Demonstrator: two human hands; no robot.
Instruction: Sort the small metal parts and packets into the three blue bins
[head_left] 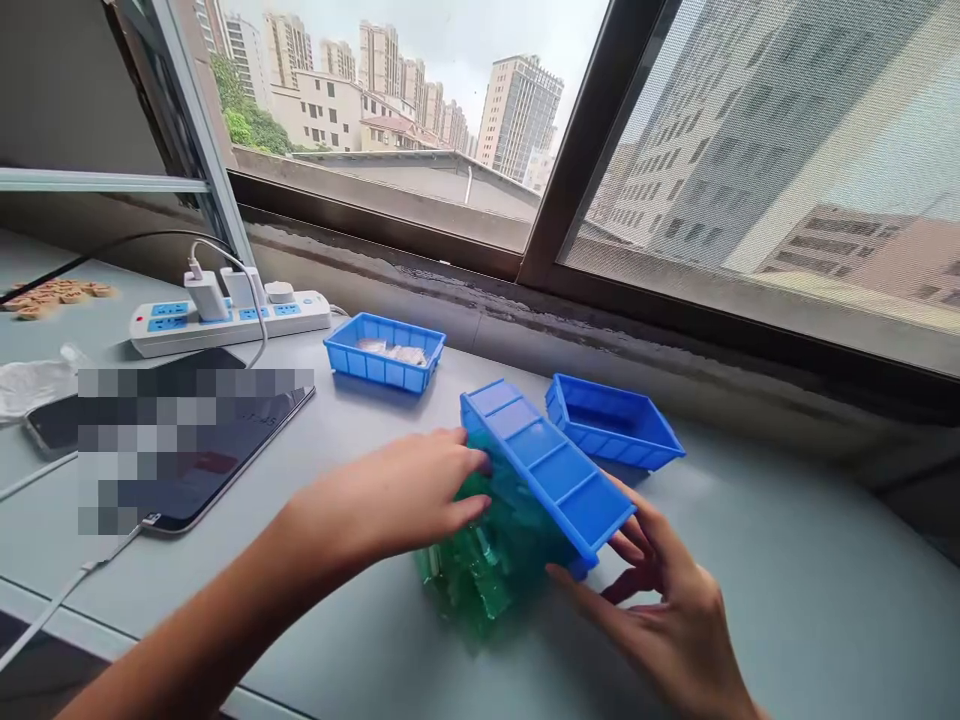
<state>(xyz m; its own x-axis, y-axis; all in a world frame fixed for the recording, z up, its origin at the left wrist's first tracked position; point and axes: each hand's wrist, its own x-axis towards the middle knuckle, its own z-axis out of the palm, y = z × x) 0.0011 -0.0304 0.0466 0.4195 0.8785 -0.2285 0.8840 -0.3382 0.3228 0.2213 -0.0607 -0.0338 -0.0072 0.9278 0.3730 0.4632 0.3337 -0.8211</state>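
Note:
A blue plastic bin (551, 455) is tipped steeply on its side in front of me, its ribbed outer face turned up. Shiny green translucent packets (480, 575) bunch at its lower left side and on the tabletop, partly blurred. My right hand (664, 590) grips the bin's right end, thumb below and fingers behind it. At the bin's left side, my left hand (435, 485) reaches in among the green packets, thumb and fingers apart; some fingertips are hidden. Behind the tipped bin stands another blue bin (615, 430), and a third blue bin (386, 355) further left contains pale packets.
A white power strip (232, 325) with plugged-in chargers lies at the back left. Before it are a dark tablet (232, 450) with a white cable, a phone and a clear plastic bag (37, 385). Small brown pieces (60, 297) lie far left. A window (420, 100) borders the table.

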